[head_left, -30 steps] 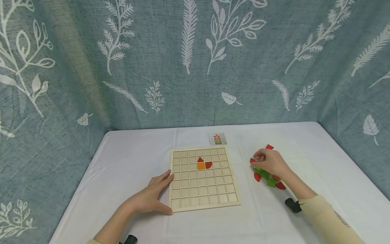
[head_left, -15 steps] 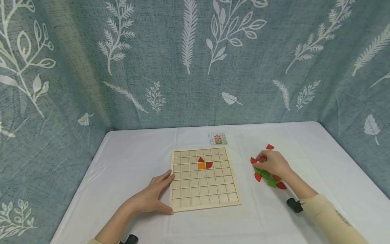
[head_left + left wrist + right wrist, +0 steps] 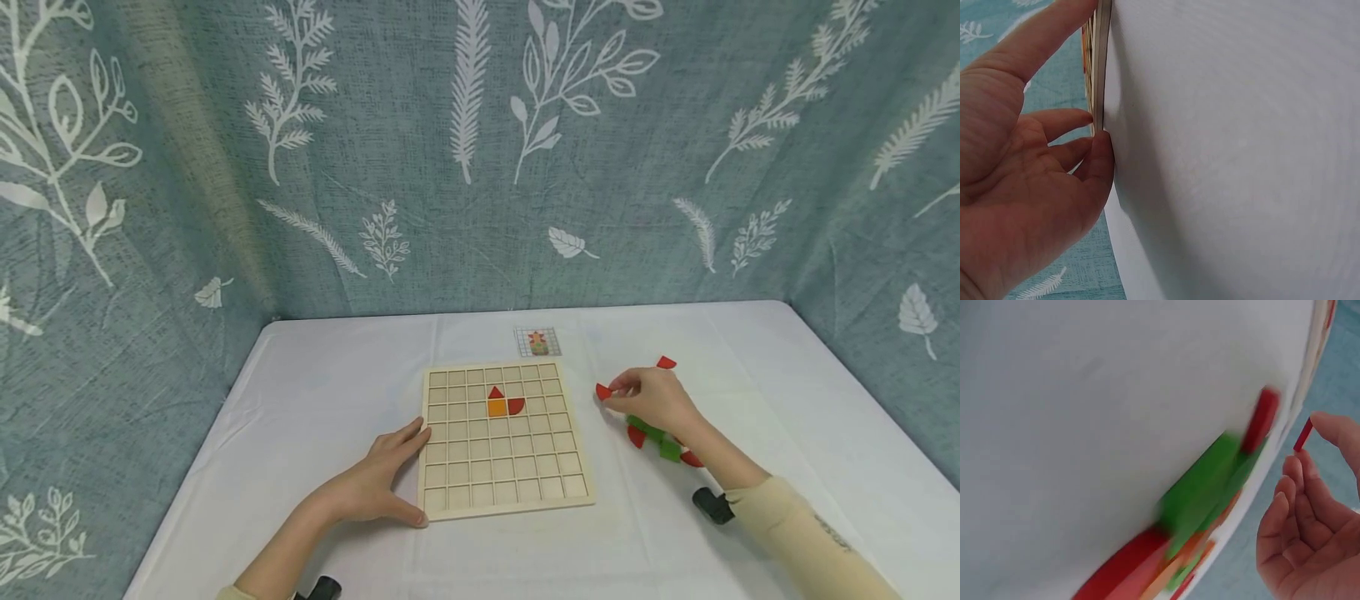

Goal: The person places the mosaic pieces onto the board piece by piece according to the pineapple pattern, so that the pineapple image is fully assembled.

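A wooden grid board (image 3: 487, 467) lies on the white table. My left hand (image 3: 375, 482) rests against its left edge, thumb near the front corner and fingertips farther up. In the left wrist view those fingers (image 3: 1102, 153) touch the board's side. On the board sit a red triangle (image 3: 495, 392), an orange square (image 3: 497, 408) below it and a red quarter-circle (image 3: 517, 406) beside the square. Right of the board, my right hand (image 3: 656, 402) pinches another red quarter-circle tile (image 3: 603, 392) between thumb and fingertips. The right wrist view shows this tile (image 3: 1303, 434) edge-on.
Under and beside my right hand lies a pile of tiles, with green squares (image 3: 670, 450), red quarter-circles (image 3: 636, 436) and orange ones (image 3: 1166, 575). One red tile (image 3: 666, 362) lies farther back. A small pattern card (image 3: 537, 342) sits behind the board. A leaf-printed curtain (image 3: 465, 233) hangs behind.
My right hand has picked a red quarter-circle from the pile's left side and carried it a little left, towards the board. My left hand has stayed at the board's edge.
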Available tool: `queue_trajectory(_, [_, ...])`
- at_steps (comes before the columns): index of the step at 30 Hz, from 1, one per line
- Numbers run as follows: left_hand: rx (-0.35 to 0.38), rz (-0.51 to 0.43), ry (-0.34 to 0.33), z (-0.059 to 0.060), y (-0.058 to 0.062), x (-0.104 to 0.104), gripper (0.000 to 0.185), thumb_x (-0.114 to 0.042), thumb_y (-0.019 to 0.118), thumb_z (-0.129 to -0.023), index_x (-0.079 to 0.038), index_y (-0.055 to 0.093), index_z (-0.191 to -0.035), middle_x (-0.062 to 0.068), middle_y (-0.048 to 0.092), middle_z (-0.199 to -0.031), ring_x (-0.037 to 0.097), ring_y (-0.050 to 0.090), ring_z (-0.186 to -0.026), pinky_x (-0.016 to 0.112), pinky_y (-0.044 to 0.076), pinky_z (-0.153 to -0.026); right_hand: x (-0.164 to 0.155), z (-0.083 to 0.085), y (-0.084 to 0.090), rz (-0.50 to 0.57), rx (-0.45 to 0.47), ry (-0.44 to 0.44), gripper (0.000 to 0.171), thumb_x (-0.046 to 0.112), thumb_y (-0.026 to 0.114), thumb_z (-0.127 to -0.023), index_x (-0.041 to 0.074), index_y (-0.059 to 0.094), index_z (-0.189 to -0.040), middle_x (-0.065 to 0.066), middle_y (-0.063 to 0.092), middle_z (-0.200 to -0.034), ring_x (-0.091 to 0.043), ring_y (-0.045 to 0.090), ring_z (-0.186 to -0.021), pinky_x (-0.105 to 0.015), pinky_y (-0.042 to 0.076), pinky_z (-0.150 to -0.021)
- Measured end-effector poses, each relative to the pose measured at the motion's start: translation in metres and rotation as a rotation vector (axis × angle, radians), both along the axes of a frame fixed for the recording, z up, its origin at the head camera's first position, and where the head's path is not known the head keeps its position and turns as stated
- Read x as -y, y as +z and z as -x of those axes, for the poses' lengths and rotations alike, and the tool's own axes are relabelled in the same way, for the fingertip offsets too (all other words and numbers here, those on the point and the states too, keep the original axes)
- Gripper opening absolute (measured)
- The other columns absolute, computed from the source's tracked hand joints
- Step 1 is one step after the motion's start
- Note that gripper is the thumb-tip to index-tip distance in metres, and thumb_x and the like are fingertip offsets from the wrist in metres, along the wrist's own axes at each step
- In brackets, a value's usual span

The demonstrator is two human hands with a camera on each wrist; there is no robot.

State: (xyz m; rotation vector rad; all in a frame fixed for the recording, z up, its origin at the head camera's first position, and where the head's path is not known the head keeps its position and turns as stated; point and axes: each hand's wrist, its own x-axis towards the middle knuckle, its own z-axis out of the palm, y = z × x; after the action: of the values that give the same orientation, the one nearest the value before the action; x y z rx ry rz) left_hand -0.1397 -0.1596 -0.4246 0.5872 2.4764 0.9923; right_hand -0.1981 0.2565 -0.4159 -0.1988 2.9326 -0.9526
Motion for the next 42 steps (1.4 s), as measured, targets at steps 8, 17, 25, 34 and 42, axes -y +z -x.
queue_trajectory(8, [-0.002, -0.006, -0.002, 0.000, 0.000, 0.000, 0.112, -0.033, 0.090, -0.064, 0.000, 0.028, -0.152, 0.015, 0.012, -0.161, 0.038, 0.011, -0.144, 0.062, 0.020, -0.110, 0.041, 0.006, 0.006, 0.038, -0.012, 0.071, 0.022, 0.027, 0.077, -0.081, 0.011, 0.075, -0.095, 0.005, 0.064, -0.076, -0.014, 0.053, -0.064, -0.029, 0.043, -0.056])
queue_trajectory(17, [-0.004, -0.011, -0.005, 0.001, -0.001, 0.001, 0.112, -0.033, 0.090, -0.064, 0.000, 0.028, -0.152, 0.014, 0.012, -0.162, 0.037, 0.012, -0.144, 0.062, 0.020, -0.110, 0.089, 0.014, 0.005, 0.086, -0.046, 0.247, 0.018, 0.023, 0.079, -0.081, 0.010, 0.075, -0.093, 0.007, 0.064, -0.077, -0.010, 0.052, -0.066, -0.027, 0.045, -0.058])
queue_trajectory(25, [-0.009, -0.012, -0.009, 0.001, -0.002, 0.001, 0.112, -0.034, 0.090, -0.064, 0.000, 0.028, -0.152, 0.014, 0.012, -0.162, 0.037, 0.012, -0.144, 0.060, 0.021, -0.110, 0.123, 0.017, 0.006, 0.045, -0.035, 0.333, 0.016, 0.021, 0.079, -0.082, 0.010, 0.074, -0.093, 0.007, 0.066, -0.079, -0.007, 0.054, -0.067, -0.024, 0.046, -0.060])
queue_trajectory(34, [-0.009, -0.014, -0.010, 0.001, -0.003, 0.002, 0.113, -0.035, 0.090, -0.064, -0.001, 0.029, -0.152, 0.014, 0.012, -0.162, 0.037, 0.013, -0.144, 0.061, 0.021, -0.110, 0.145, 0.024, 0.001, -0.029, -0.010, 0.372, 0.014, 0.021, 0.078, -0.082, 0.012, 0.074, -0.091, 0.007, 0.065, -0.077, -0.007, 0.055, -0.066, -0.023, 0.046, -0.059])
queue_trajectory(42, [-0.005, -0.011, -0.004, 0.001, -0.002, 0.001, 0.112, -0.035, 0.090, -0.064, -0.001, 0.029, -0.152, 0.014, 0.012, -0.162, 0.037, 0.012, -0.144, 0.061, 0.021, -0.110, 0.154, 0.027, -0.002, -0.083, -0.005, 0.377, 0.015, 0.022, 0.079, -0.082, 0.012, 0.074, -0.091, 0.007, 0.065, -0.078, -0.008, 0.055, -0.070, -0.025, 0.047, -0.063])
